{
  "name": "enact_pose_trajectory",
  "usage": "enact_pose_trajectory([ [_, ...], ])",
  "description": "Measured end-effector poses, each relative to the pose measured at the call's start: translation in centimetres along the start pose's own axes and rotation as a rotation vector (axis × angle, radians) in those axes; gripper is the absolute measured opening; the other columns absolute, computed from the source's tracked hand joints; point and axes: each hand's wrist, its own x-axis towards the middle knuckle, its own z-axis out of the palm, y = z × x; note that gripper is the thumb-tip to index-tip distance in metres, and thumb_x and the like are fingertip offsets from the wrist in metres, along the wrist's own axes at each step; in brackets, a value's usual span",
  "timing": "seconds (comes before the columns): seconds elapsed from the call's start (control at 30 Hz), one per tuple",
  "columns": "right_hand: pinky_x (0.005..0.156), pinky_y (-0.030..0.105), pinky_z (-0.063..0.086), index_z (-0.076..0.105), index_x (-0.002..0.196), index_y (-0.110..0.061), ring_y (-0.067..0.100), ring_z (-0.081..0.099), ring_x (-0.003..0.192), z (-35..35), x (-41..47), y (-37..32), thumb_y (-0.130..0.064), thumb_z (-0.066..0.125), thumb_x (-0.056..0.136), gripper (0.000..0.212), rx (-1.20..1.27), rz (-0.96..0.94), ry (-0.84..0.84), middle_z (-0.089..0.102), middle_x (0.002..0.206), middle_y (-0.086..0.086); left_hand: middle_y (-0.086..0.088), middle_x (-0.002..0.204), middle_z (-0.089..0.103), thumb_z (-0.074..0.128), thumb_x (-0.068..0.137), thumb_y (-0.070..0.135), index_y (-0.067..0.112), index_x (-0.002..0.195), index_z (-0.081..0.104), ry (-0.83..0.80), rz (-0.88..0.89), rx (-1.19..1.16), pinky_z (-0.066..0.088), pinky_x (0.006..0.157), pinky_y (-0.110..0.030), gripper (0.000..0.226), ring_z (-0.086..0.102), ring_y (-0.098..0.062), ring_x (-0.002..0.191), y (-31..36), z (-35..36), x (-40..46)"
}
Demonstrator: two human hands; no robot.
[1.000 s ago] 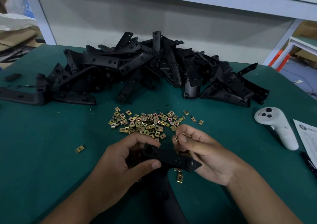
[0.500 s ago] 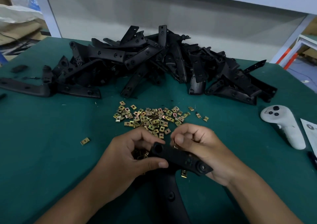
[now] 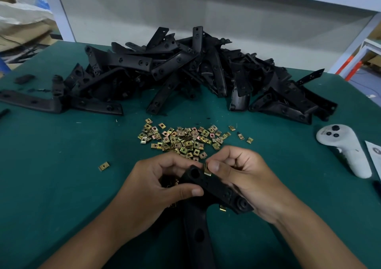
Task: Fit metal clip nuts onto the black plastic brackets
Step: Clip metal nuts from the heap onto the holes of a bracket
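Black bracket (image 3: pixel 214 188) held just above the green table (image 3: pixel 51 186), near the front edge, one end raised toward the pile of clips, a second arm of it running down between the wrists. Gripped by the left hand (image 3: pixel 156 184), thumb pressed across the upper face and fingers curled underneath. A brass clip (image 3: pixel 207 169) pinched between thumb and forefinger of the right hand (image 3: pixel 247 178), touching the upper edge of the bracket beside its round hole; whether seated on the edge or only set against it, impossible to tell. Remaining right fingers curled under the bracket's far end. Another clip (image 3: pixel 222 208) lying on the table just under the bracket. Beyond the hands, a loose scatter of brass clips (image 3: pixel 185 139), with a single one (image 3: pixel 103 166) well apart to the left. Farther back, a big heap of black brackets (image 3: pixel 185 71) across the table's width. To the right, a white handheld controller (image 3: pixel 344 151) lying flat, and just beside it a sheet of paper (image 3: pixel 374 155) at the frame's edge.
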Motion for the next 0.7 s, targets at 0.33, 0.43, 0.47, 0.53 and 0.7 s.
enact_pose_trajectory([
  [0.33, 0.059, 0.019, 0.053, 0.076, 0.08, -0.022, 0.009, 0.068, 0.067, 0.21, -0.1, -0.07, -0.029, 0.078, 0.074, 0.009, -0.042, -0.005, 0.002, 0.074, 0.078, 0.002, 0.004, 0.088, 0.077, 0.086, 0.065, 0.041, 0.037, 0.097, 0.076, 0.014, 0.036, -0.007, 0.055, 0.075, -0.015, 0.034, 0.072, -0.007, 0.085, -0.53, -0.09, 0.06],
  [0.43, 0.059, 0.019, 0.053, 0.077, 0.078, -0.023, 0.009, 0.068, 0.067, 0.23, -0.16, -0.25, -0.026, 0.077, 0.075, 0.005, -0.064, -0.019, -0.001, 0.074, 0.078, 0.002, 0.006, 0.088, 0.077, 0.086, 0.067, 0.039, 0.036, 0.098, 0.076, -0.003, 0.058, 0.001, 0.054, 0.076, -0.013, 0.033, 0.072, -0.005, 0.085, -0.51, -0.1, 0.08],
  [0.47, 0.059, 0.019, 0.053, 0.077, 0.078, -0.023, 0.009, 0.068, 0.067, 0.21, -0.19, -0.34, -0.026, 0.076, 0.075, 0.004, -0.07, -0.026, -0.002, 0.074, 0.078, 0.002, 0.007, 0.089, 0.077, 0.085, 0.067, 0.038, 0.036, 0.098, 0.076, -0.008, 0.067, 0.005, 0.054, 0.076, -0.012, 0.032, 0.072, -0.005, 0.085, -0.5, -0.1, 0.08],
  [0.53, 0.06, 0.019, 0.054, 0.078, 0.079, -0.022, 0.01, 0.068, 0.069, 0.09, -0.22, -0.39, -0.026, 0.077, 0.076, 0.006, -0.094, -0.043, -0.005, 0.075, 0.08, 0.003, 0.007, 0.088, 0.077, 0.085, 0.068, 0.038, 0.037, 0.098, 0.076, -0.011, 0.072, 0.0, 0.054, 0.075, -0.012, 0.032, 0.072, -0.004, 0.085, -0.55, -0.13, 0.13],
  [0.7, 0.069, 0.02, 0.055, 0.08, 0.09, -0.025, 0.012, 0.073, 0.083, -0.41, -0.33, -0.38, -0.056, 0.079, 0.076, 0.034, -0.168, -0.085, -0.012, 0.078, 0.092, 0.002, 0.005, 0.096, 0.078, 0.085, 0.07, 0.044, 0.041, 0.114, 0.073, -0.043, 0.036, -0.055, 0.055, 0.08, -0.015, 0.045, 0.073, -0.008, 0.095, -0.68, -0.27, 0.13],
])
